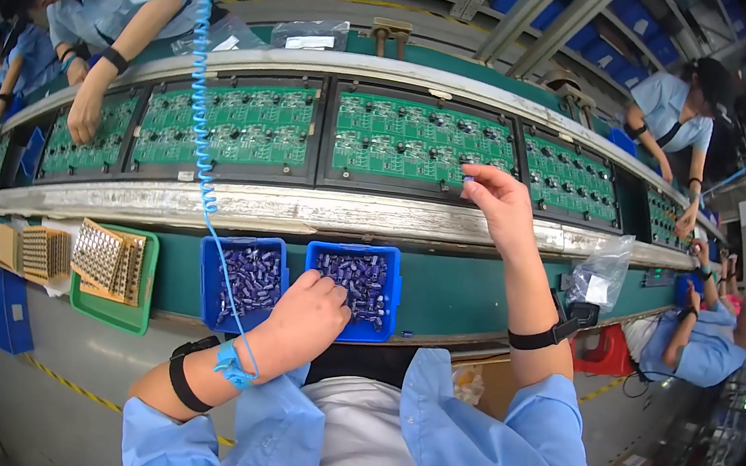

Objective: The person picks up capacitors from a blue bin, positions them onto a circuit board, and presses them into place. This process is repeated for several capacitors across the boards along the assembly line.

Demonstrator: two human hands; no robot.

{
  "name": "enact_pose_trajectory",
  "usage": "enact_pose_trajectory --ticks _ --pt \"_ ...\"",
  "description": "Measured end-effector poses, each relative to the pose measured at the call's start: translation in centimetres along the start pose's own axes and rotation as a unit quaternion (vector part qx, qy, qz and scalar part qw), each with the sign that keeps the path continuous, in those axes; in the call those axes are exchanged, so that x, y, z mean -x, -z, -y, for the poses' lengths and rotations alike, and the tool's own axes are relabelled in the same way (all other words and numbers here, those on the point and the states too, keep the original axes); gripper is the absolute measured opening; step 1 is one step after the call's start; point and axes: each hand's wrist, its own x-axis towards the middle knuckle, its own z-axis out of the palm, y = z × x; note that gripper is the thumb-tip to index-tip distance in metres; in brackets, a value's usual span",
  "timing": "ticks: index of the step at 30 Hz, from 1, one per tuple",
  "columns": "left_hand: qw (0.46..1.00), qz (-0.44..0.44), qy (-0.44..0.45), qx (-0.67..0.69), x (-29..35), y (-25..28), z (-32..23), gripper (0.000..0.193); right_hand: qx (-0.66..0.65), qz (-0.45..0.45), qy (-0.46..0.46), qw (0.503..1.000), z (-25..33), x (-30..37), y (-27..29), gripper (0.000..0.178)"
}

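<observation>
My right hand (500, 202) is raised over the near edge of a framed green circuit board panel (423, 129). Its thumb and fingers pinch a small purple capacitor (468, 179). Closer to me, my left hand (310, 309) reaches over the inner side of the right blue bin (394, 293), fingers curled together; whatever they hold is hidden. Purple capacitors (365, 279) fill that bin. Beside it stands another blue bin (208, 280) with more of the same capacitors (251, 276).
Further panels (228, 122) line the rail track. A blue coiled cord (203, 119) runs down to my left wrist. Left of the bins, a green tray (139, 321) carries component strips (109, 261). A clear bag (601, 275) lies at right. Co-workers' hands (85, 109) work along the line.
</observation>
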Motion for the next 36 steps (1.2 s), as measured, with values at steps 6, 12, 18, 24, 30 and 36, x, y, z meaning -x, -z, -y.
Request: enact_pose_trajectory --ticks 6,12,18,24,30,36 --pt "0.999 0.006 0.024 -0.037 -2.0 -0.1 -1.7 0.012 0.203 -0.013 0.034 0.979 -0.6 -3.4 1.9 0.019" --pt "0.995 0.050 0.062 -0.060 -3.3 1.0 -3.2 0.012 0.384 0.031 0.084 0.919 1.0 -5.5 2.1 0.014" --pt "0.994 0.071 0.060 -0.063 -3.0 1.3 -2.9 0.014 0.481 0.016 0.135 0.866 1.2 -6.4 1.5 0.013" --pt "0.997 0.031 0.042 -0.049 -2.1 0.4 -2.5 0.013 0.497 0.032 0.137 0.856 -0.7 -6.5 1.2 0.012" --pt "0.998 0.027 0.034 -0.055 -1.7 0.5 -2.0 0.016 0.493 0.033 0.143 0.857 -0.3 -6.5 1.0 0.012" --pt "0.998 0.011 0.028 -0.047 -1.3 0.6 -2.0 0.017 0.494 0.055 0.184 0.848 -0.6 -6.9 1.6 0.014"
